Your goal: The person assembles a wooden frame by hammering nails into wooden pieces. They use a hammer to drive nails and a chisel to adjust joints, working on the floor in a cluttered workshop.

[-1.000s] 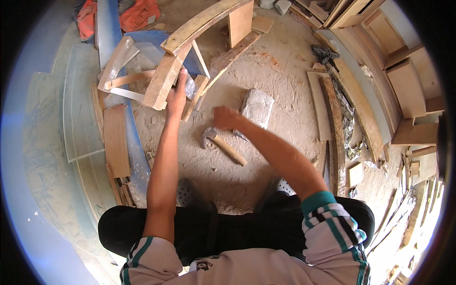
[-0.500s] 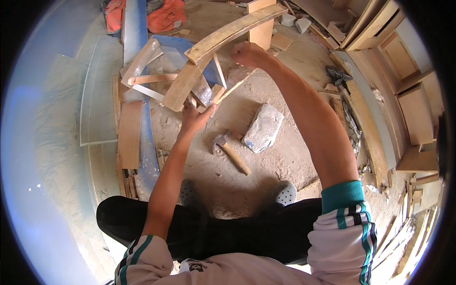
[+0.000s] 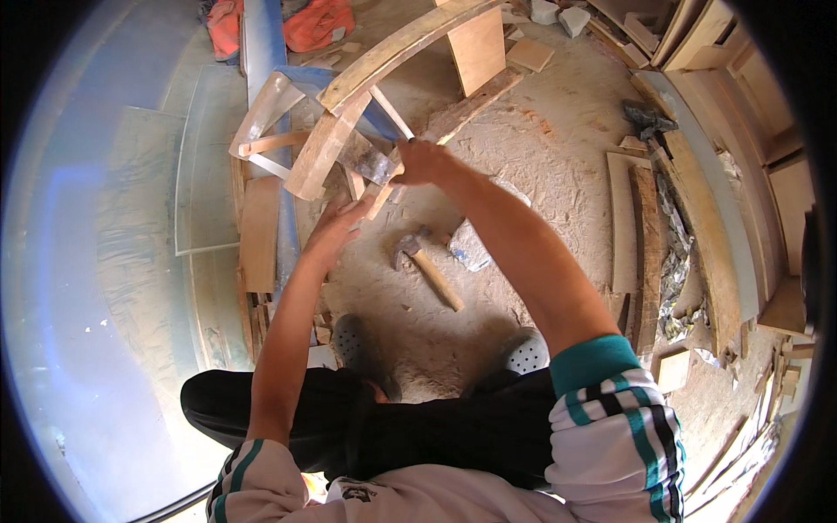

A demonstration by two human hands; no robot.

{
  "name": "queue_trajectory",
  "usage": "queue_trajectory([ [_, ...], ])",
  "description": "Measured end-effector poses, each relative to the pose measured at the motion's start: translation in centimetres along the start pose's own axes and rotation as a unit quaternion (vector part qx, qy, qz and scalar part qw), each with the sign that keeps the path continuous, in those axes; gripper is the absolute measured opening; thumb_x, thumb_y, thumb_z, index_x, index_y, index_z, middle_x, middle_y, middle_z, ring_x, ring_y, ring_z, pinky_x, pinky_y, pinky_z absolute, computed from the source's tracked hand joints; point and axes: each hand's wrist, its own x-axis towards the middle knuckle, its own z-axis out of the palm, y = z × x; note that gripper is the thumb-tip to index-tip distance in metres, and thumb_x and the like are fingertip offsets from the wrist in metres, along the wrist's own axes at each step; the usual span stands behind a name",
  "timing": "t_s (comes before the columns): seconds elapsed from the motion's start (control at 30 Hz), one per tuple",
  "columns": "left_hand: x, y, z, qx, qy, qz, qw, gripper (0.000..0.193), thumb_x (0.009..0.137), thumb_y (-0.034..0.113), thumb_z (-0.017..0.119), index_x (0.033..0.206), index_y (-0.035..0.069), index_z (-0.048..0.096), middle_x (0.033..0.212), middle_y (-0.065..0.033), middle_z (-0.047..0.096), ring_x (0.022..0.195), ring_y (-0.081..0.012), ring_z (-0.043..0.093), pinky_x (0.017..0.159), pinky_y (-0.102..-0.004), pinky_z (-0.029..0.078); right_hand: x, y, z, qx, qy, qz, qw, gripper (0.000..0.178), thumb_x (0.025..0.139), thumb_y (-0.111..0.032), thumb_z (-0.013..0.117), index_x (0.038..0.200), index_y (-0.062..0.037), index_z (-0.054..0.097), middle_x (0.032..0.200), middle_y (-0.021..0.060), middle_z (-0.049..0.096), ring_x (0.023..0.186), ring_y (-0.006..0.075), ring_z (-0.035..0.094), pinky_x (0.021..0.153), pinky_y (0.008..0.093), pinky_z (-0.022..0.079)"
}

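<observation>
A wooden frame with a curved board (image 3: 410,48) along its top stands tilted in front of me. Below the board's near end a wide slat (image 3: 327,148) slants down beside a grey, shiny plate-like piece (image 3: 368,159). My right hand (image 3: 423,164) is closed on the frame's narrow strip, next to that plate; its fingertips are partly hidden. Lower down, my left hand (image 3: 334,227) has its fingers apart, close to the strip's near end (image 3: 380,202); whether they touch it is hard to tell. A wooden-handled hammer (image 3: 429,270) lies on the ground nearer to me.
Behind my right forearm lies a whitish block (image 3: 475,240), partly covered. Glass-like sheets (image 3: 209,166) and boards (image 3: 260,235) lie at the left. Long planks (image 3: 645,253) and wooden panels (image 3: 741,166) line the right. Orange cloth (image 3: 318,24) lies at the far side.
My right hand has come down and left from beside the curved board to the frame's strip. My left hand has slipped lower and its fingers have loosened. The view has shifted slightly.
</observation>
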Motion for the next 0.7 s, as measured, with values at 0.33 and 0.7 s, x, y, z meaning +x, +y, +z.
queue_trajectory([
  [0.33, -0.2, 3.7, -0.5, -0.369, 0.098, 0.032, 0.923, 0.075, 0.088, 0.063, 0.06, 0.136, 0.007, 0.045, 0.134, -0.0135, 0.047, 0.13, -0.0285, 0.045, 0.108, -0.0439, 0.04, 0.6, -3.9, 4.6, 0.127, 0.111, 0.066, 0.984, 0.088, 0.085, -0.047, 0.068, 0.15, -0.008, 0.025, 0.139, 0.0153, 0.046, 0.129, 0.0306, 0.049, 0.099, 0.0439, 0.048],
  [0.7, 0.5, 4.3, -1.2, -0.374, 0.148, -0.009, 0.916, 0.058, 0.091, 0.05, 0.062, 0.127, 0.007, 0.052, 0.118, -0.0117, 0.055, 0.113, -0.0267, 0.056, 0.099, -0.0417, 0.049, 1.1, -2.6, 4.5, 0.148, 0.166, -0.005, 0.975, 0.068, 0.085, -0.039, 0.067, 0.133, 0.0012, 0.039, 0.129, 0.0197, 0.053, 0.118, 0.0347, 0.057, 0.094, 0.042, 0.052],
])
